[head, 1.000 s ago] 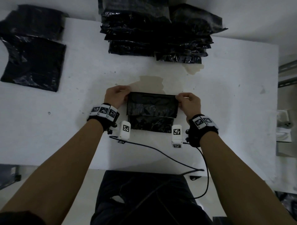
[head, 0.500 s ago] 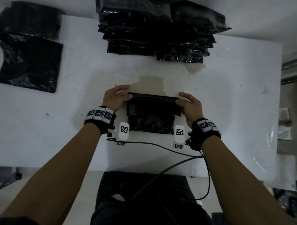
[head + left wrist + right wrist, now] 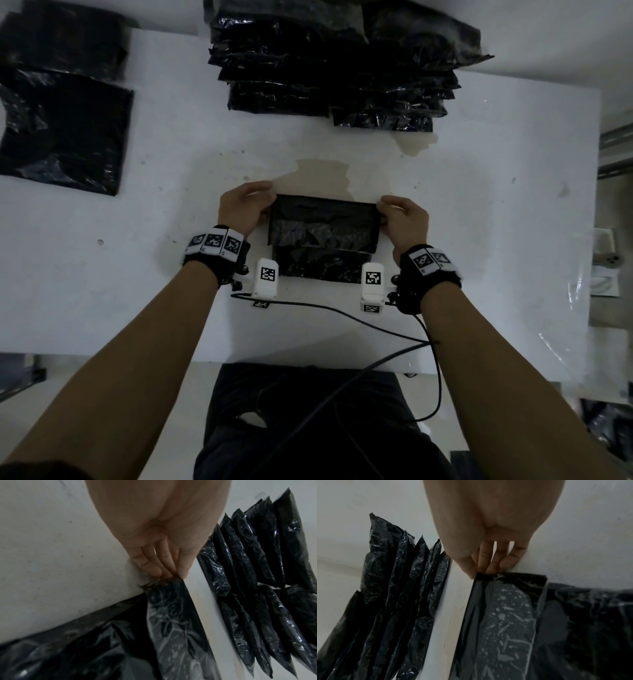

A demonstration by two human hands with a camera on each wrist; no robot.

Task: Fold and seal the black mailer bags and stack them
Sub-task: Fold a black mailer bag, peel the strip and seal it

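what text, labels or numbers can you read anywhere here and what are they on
No readable words, brands or numbers in any view.
Wrist bands: square black-and-white marker patterns only, no letters.
White camera blocks: the same kind of coded markers, no text.
Mailer bag held by the left hand and right hand: plain black film, no print.
Stacked bags: glossy black, no label visible.

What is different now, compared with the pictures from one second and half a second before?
Little changed. Both hands kept pinching the far corners of the mailer bag: the left hand and right hand dipped the flap toward the table half a second ago, then raised it again. The bag's body, the tall stack and the flat bags stayed where they were.
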